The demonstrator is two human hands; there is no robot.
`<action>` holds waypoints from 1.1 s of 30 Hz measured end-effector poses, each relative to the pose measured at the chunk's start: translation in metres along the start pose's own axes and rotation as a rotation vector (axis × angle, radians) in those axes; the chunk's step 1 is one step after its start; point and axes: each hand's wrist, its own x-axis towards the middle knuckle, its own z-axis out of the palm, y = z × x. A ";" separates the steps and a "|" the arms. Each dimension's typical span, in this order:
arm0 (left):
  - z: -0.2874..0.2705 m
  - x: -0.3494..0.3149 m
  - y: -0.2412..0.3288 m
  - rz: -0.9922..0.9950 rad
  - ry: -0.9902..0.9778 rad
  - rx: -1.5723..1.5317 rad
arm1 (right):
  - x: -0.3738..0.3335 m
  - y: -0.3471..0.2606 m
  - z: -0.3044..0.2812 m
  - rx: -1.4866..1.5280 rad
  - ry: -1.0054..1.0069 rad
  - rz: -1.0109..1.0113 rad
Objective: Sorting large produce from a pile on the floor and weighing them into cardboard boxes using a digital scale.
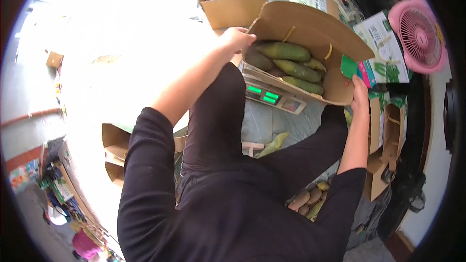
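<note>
An open cardboard box [315, 26] is tilted toward me above a digital scale [291, 104] with green lit digits. I cannot tell whether its base rests on the scale. Several long, thick green vegetables [298, 70], shaped like big cucumbers, lie side by side inside it. My left hand [236, 40] grips the box's left edge, its fingertips at the upper corner. On the opposite side, my right hand [359, 94] is closed round the right wall, just below a green tab [348, 67]. The undersides of both grips are hidden.
Another open carton [234, 1] stands beyond, and more cartons [388, 131] are stacked at right below a pink fan [418, 35]. A pale green vegetable [274, 144] lies between my legs. Brownish oblong produce [307, 199] is heaped beside my right thigh. Open boxes [115, 141] sit at left.
</note>
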 end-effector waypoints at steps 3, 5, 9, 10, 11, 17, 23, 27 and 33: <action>-0.018 -0.008 -0.001 -0.040 0.020 -0.190 | -0.006 -0.017 0.019 -0.011 -0.055 0.056; -0.034 -0.008 -0.007 -0.094 0.120 -0.254 | -0.006 -0.029 0.038 -0.016 -0.090 0.029; -0.094 -0.003 -0.029 -0.064 0.095 -0.288 | -0.025 -0.072 0.090 -0.083 -0.162 0.005; -0.108 -0.007 -0.030 -0.083 0.134 -0.273 | -0.033 -0.084 0.106 -0.090 -0.172 0.005; -0.124 -0.013 -0.033 -0.071 0.146 -0.296 | -0.040 -0.095 0.122 -0.088 -0.221 0.010; -0.230 -0.059 -0.063 -0.062 0.315 -0.361 | -0.071 -0.144 0.219 -0.247 -0.407 -0.022; -0.324 -0.113 -0.130 -0.146 0.499 -0.362 | -0.110 -0.141 0.338 -0.374 -0.675 -0.027; -0.346 -0.121 -0.162 -0.099 0.542 -0.412 | -0.130 -0.108 0.397 -0.522 -0.805 0.003; -0.468 -0.180 -0.334 -0.322 0.708 -0.159 | -0.225 -0.009 0.490 -0.765 -0.951 0.166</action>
